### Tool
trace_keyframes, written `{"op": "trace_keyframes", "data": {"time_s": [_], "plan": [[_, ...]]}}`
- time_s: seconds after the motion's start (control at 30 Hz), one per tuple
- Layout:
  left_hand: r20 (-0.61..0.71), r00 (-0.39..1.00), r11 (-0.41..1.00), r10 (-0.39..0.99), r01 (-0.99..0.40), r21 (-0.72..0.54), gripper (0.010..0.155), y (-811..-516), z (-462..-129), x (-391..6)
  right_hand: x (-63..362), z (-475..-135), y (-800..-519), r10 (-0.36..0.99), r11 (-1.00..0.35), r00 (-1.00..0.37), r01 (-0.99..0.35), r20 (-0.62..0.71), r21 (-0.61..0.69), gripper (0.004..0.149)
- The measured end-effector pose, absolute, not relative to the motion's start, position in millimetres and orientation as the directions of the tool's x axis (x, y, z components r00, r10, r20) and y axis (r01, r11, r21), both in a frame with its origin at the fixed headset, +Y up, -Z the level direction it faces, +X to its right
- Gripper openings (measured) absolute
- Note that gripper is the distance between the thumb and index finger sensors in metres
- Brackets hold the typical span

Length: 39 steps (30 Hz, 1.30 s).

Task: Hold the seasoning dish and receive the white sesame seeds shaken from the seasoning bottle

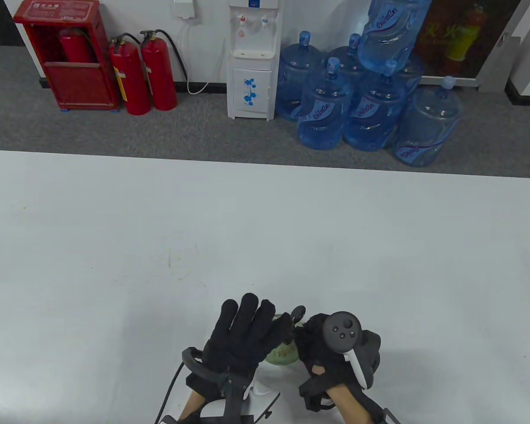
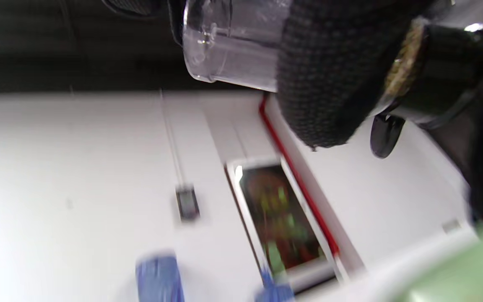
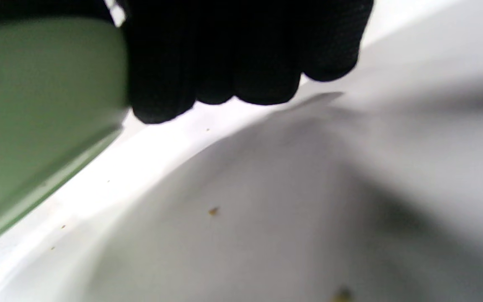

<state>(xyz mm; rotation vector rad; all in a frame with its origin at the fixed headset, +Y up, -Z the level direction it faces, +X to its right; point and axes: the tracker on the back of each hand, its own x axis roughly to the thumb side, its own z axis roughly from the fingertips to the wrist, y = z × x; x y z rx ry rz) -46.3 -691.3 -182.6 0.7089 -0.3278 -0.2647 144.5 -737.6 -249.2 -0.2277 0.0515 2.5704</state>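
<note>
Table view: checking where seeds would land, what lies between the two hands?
In the table view, the green seasoning dish lies between left hand and right hand, with the seasoning bottle above its far rim.

In the table view, the blue water jugs (image 1: pixel 324 112) standing on the floor behind the worktop are showing a slanted brand label, too distorted to spell out with certainty. White characters on the red extinguisher cabinet (image 1: pixel 66 57) are appearing too small to read.
</note>
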Motion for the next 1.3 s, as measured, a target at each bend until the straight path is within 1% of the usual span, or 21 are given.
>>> {"op": "trace_keyframes", "data": {"time_s": [0.07,0.13,0.2,0.23,0.27,0.33,0.4,0.47,0.53,0.6,0.67,0.7,0.77,0.83,0.9,1.0,1.03,1.1,1.2,1.27,1.3], "plan": [[0.159,0.856,0.65,-0.491,0.239,0.722,0.064,-696,-181,-47,145,-249,-740,0.521,-0.849,-0.835,-0.529,-0.18,-0.004,0.038],[0.157,0.911,0.592,-0.381,0.11,0.798,0.064,-678,-170,-52,146,-248,-737,0.539,-0.837,-0.823,-0.547,-0.179,-0.007,0.038],[0.224,0.923,0.695,-0.312,0.061,0.717,0.065,-686,-177,-48,145,-249,-736,0.543,-0.836,-0.822,-0.549,-0.172,-0.015,0.038],[0.189,0.904,0.735,-0.385,0.176,0.655,0.065,-697,-184,-44,145,-250,-737,0.535,-0.841,-0.827,-0.541,-0.173,-0.014,0.038],[0.161,0.86,0.664,-0.485,0.241,0.708,0.065,-699,-181,-44,145,-250,-739,0.529,-0.844,-0.83,-0.536,-0.177,-0.007,0.038],[0.132,0.885,0.57,-0.447,0.167,0.805,0.065,-682,-171,-47,146,-249,-738,0.541,-0.835,-0.821,-0.55,-0.181,-0.002,0.038],[0.222,0.924,0.665,-0.311,0.045,0.746,0.064,-683,-174,-46,146,-249,-736,0.554,-0.828,-0.814,-0.561,-0.175,-0.008,0.038],[0.179,0.881,0.708,-0.438,0.215,0.673,0.064,-699,-180,-42,145,-250,-737,0.539,-0.837,-0.824,-0.547,-0.174,-0.006,0.038],[0.149,0.868,0.588,-0.473,0.184,0.788,0.064,-687,-172,-44,145,-249,-738,0.541,-0.836,-0.822,-0.549,-0.178,-0.002,0.038],[0.209,0.919,0.622,-0.335,0.05,0.781,0.064,-681,-168,-46,145,-249,-737,0.551,-0.829,-0.816,-0.559,-0.174,-0.003,0.038],[0.186,0.906,0.737,-0.381,0.176,0.653,0.065,-697,-180,-39,143,-249,-738,0.537,-0.839,-0.827,-0.544,-0.17,-0.001,0.038],[0.177,0.885,0.709,-0.43,0.21,0.673,0.064,-700,-177,-40,143,-249,-740,0.531,-0.842,-0.83,-0.54,-0.173,0.003,0.038],[0.189,0.903,0.613,-0.386,0.098,0.784,0.064,-684,-167,-44,144,-248,-739,0.544,-0.833,-0.82,-0.553,-0.177,0.003,0.038],[0.228,0.928,0.661,-0.295,0.026,0.75,0.065,-684,-170,-43,144,-248,-736,0.555,-0.827,-0.814,-0.562,-0.17,-0.009,0.038],[0.185,0.889,0.732,-0.419,0.21,0.648,0.064,-702,-180,-38,145,-250,-738,0.536,-0.84,-0.827,-0.543,-0.172,-0.008,0.038],[0.176,0.911,0.598,-0.373,0.091,0.796,0.064,-683,-168,-43,146,-249,-737,0.552,-0.829,-0.815,-0.56,-0.177,-0.007,0.038],[0.211,0.925,0.631,-0.316,0.039,0.775,0.065,-683,-169,-43,146,-249,-735,0.558,-0.825,-0.812,-0.565,-0.171,-0.011,0.038],[0.198,0.907,0.754,-0.372,0.171,0.634,0.065,-700,-181,-37,146,-249,-736,0.541,-0.837,-0.825,-0.547,-0.165,-0.012,0.038],[0.177,0.893,0.599,-0.414,0.121,0.792,0.065,-686,-169,-41,145,-248,-736,0.55,-0.831,-0.818,-0.557,-0.168,-0.008,0.038],[0.219,0.923,0.689,-0.317,0.066,0.722,0.064,-690,-175,-40,144,-248,-734,0.553,-0.83,-0.818,-0.558,-0.158,-0.013,0.038],[0.194,0.92,0.744,-0.34,0.137,0.654,0.065,-698,-182,-37,144,-248,-734,0.542,-0.837,-0.826,-0.547,-0.156,-0.012,0.038]]}}
